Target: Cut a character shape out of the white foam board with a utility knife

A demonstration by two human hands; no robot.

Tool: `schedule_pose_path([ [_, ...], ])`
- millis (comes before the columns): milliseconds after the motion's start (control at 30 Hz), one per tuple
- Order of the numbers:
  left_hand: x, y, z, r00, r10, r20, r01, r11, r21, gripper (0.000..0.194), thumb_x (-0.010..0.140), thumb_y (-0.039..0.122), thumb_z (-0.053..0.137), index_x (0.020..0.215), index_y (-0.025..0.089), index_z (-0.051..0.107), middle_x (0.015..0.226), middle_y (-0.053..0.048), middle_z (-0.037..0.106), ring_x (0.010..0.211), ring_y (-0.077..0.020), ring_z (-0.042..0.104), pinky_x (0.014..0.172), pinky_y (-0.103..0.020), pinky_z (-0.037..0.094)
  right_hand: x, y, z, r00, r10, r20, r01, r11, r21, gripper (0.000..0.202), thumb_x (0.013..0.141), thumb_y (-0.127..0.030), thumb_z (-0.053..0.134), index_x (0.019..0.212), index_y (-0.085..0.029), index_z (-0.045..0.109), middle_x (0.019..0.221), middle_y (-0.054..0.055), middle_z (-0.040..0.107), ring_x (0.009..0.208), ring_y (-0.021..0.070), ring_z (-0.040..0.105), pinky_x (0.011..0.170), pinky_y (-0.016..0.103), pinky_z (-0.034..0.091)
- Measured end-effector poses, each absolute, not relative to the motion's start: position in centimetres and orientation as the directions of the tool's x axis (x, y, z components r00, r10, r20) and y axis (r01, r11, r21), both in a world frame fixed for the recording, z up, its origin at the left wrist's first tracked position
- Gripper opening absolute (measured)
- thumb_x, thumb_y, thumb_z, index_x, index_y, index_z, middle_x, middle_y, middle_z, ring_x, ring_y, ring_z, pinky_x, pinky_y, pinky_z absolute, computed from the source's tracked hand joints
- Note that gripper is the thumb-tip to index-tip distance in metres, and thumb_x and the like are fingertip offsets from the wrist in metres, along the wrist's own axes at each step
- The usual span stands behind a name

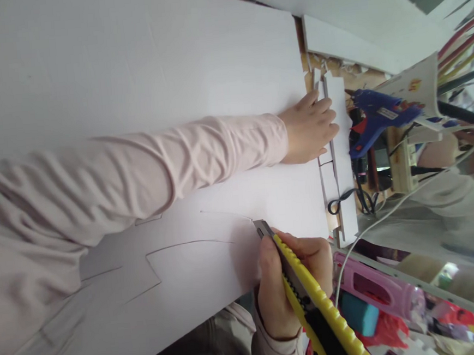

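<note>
A large white foam board (138, 70) fills most of the view, with curved cut lines (185, 244) near its lower part. My left hand (309, 128) lies flat on the board's far edge, fingers together, pressing it down. My right hand (288, 283) grips a yellow and black utility knife (312, 297); its blade tip (259, 226) touches the board at the end of a cut line.
A narrow white strip (341, 158) lies past the board's edge. Beyond it stand a blue glue gun (374, 117), black and white cables (359, 198) and a pink object (377, 287). Coloured clutter fills the lower right. More white sheets (356, 20) lie at the top.
</note>
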State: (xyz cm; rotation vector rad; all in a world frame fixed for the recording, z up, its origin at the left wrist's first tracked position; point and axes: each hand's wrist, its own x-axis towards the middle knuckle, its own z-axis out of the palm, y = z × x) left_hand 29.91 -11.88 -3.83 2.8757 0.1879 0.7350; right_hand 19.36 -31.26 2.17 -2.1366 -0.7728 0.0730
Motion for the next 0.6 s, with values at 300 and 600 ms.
schedule_pose_path([
  [300, 29.5, -12.0, -3.4, 0.854, 0.170, 0.491, 0.135, -0.985, 0.107, 0.038, 0.099, 0.037, 0.041, 0.111, 0.012, 0.066, 0.108, -0.012, 0.067, 0.115, -0.0292, 0.056, 0.100, -0.049, 0.043, 18.9, -31.2, 1.7, 0.790, 0.555, 0.260, 0.570, -0.510, -0.645, 0.006, 0.085, -0.020, 0.069, 0.085, -0.020, 0.063, 0.083, 0.002, 0.072, 0.071, 0.0137, 0.071, 0.064, 0.022, 0.053],
  [600, 29.9, -11.4, -3.3, 0.907, 0.110, 0.407, 0.071, -0.991, 0.111, 0.043, 0.100, 0.036, 0.034, 0.121, 0.011, 0.063, 0.115, -0.015, 0.065, 0.120, -0.0329, 0.053, 0.100, -0.054, 0.041, 17.6, -31.1, 0.5, 0.813, 0.500, 0.300, 0.537, -0.443, -0.718, 0.006, 0.090, -0.016, 0.061, 0.087, -0.021, 0.060, 0.077, 0.001, 0.068, 0.084, 0.0190, 0.071, 0.074, 0.029, 0.055],
])
